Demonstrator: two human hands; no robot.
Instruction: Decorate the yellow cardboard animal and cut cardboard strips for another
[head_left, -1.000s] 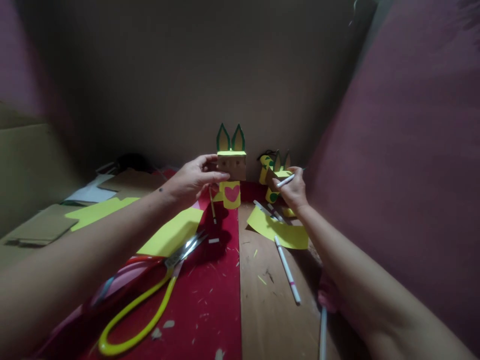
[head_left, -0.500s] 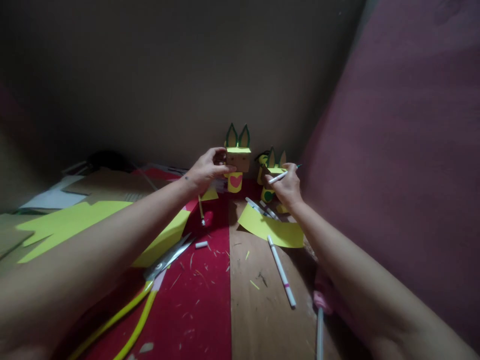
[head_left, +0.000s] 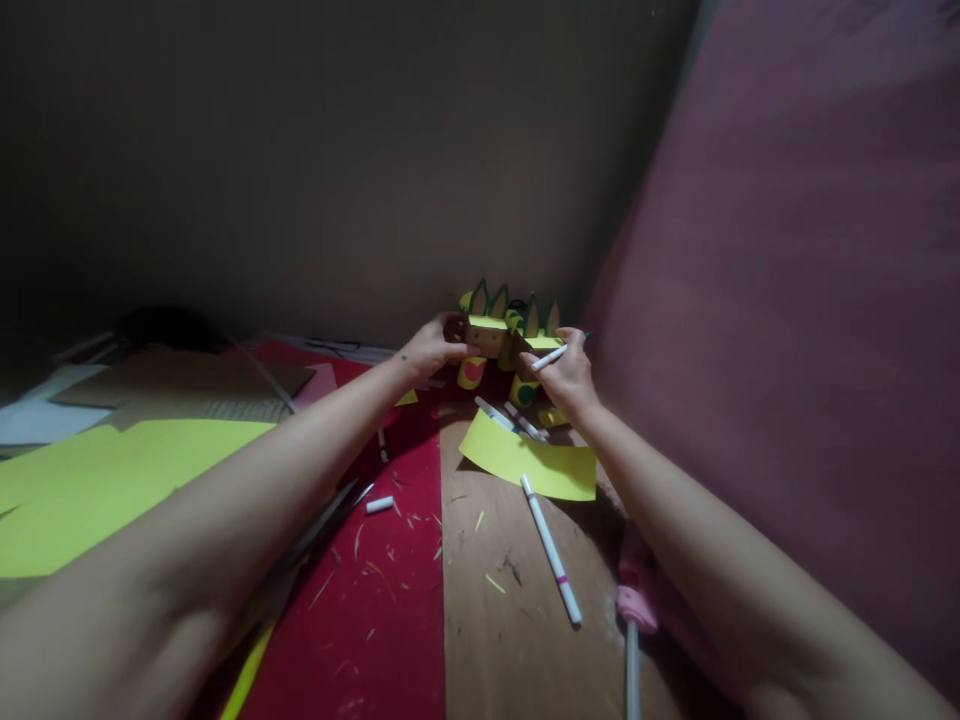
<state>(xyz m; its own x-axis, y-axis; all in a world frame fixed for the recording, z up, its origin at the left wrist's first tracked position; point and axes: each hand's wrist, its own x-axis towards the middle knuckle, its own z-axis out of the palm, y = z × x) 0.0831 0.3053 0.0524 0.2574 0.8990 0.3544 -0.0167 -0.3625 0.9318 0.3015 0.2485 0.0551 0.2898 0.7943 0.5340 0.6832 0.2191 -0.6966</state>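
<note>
My left hand (head_left: 441,343) grips the side of a small cardboard figure (head_left: 487,338), which has pointed green-edged ears, a box head with a yellow top and a yellow body bearing a pink heart. It tilts slightly, close beside a second cardboard figure (head_left: 523,390) of the same build with a green heart. My right hand (head_left: 566,375) is closed around a white marker (head_left: 550,358), its dark green tip pointing up and right. Those right fingers are also at the second figure's head; whether they grip it is hard to see.
A curved yellow paper strip (head_left: 532,460) and a white marker (head_left: 551,550) lie on the wood. Left, a marker cap (head_left: 379,505) rests on red cloth near scissors (head_left: 330,520), partly behind my forearm. Yellow sheets (head_left: 135,470) and cardboard (head_left: 187,385) spread farther left. A pink-topped stick (head_left: 634,610) stands right.
My left hand has lowered the pink-heart figure and brought it right, next to the other one. My right hand keeps the marker. The view has shifted a little.
</note>
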